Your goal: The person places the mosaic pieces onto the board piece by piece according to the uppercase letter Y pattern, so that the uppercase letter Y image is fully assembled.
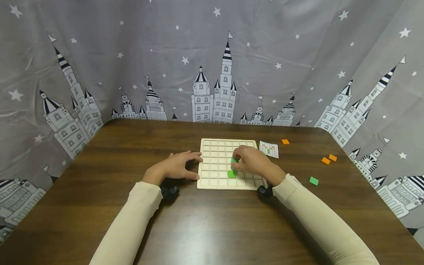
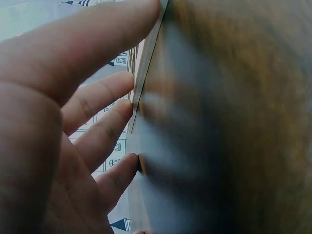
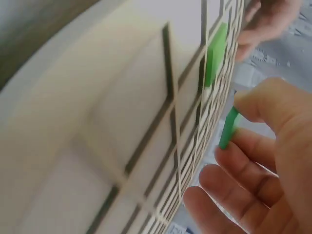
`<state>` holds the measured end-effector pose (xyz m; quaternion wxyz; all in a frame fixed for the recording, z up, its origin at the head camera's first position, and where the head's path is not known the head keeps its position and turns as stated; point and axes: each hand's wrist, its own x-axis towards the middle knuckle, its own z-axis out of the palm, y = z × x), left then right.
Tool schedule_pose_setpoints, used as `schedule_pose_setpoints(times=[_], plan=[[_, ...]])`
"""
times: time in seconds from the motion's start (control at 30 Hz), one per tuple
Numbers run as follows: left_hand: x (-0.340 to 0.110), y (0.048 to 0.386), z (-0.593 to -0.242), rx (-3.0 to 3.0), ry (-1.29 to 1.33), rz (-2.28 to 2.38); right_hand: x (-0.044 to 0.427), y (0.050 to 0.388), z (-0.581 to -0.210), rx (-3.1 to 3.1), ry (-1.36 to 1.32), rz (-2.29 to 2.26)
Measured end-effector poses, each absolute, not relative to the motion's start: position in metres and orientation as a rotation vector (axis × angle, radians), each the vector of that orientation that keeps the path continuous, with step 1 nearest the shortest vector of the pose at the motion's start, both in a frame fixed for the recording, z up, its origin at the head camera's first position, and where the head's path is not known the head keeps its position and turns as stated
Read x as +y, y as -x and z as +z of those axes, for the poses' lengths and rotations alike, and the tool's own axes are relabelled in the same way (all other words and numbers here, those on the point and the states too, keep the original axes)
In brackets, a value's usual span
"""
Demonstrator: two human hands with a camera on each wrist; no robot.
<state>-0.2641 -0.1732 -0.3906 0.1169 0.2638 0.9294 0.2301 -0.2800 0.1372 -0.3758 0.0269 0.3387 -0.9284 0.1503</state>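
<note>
A pale wooden grid board (image 1: 214,182) lies on the table. My right hand (image 1: 253,161) is over its right half and pinches a green tile (image 3: 229,127) between thumb and fingers; in the right wrist view this tile is tilted and apart from the board. Another green tile (image 1: 231,174) sits in a cell just nearer to me, also seen as a green tile (image 3: 216,54) in the right wrist view. At the board's left edge, my left hand (image 1: 179,165) rests with fingers spread; the left wrist view shows its fingertips against the board's side (image 2: 146,63).
A small printed card (image 1: 269,149) with a coloured grid pattern lies right of the board. Farther right are orange tiles (image 1: 285,141), (image 1: 326,161), (image 1: 332,158) and a loose green tile (image 1: 313,181). A grey curtain (image 1: 159,48) with castles hangs behind the brown table (image 1: 205,228).
</note>
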Motion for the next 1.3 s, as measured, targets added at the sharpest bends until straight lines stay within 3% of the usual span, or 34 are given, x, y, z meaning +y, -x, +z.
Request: schedule_pose_setpoints(times=[1.3], plan=[[-0.172, 0.262, -0.388, 2.714, -0.745, 0.678, 0.121, 0.28, -0.37, -2.953, -1.176, 0.505]])
